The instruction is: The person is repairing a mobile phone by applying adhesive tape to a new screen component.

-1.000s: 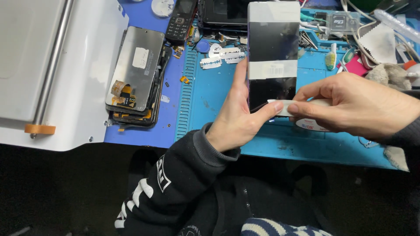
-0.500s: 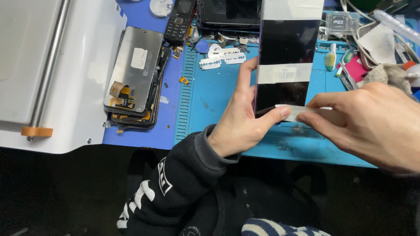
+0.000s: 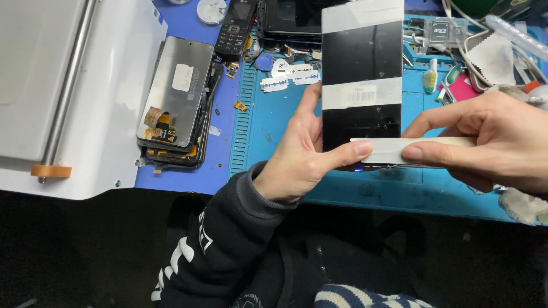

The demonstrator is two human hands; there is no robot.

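- The black screen panel point(image 3: 362, 57) is held upright above the blue mat point(image 3: 274, 122), in the middle of the view.
- The panel's lower left edge is gripped by the left hand point(image 3: 301, 157), thumb across the front.
- A white strip point(image 3: 388, 149) is laid across the panel's lower end; it is pinched by the closed fingers point(image 3: 425, 151) of the right hand point(image 3: 491, 140).
- Left of the panel, a stack of phone screens point(image 3: 177, 102) rests on the bench.
- A keypad phone point(image 3: 237, 25) lies upper left of the panel.
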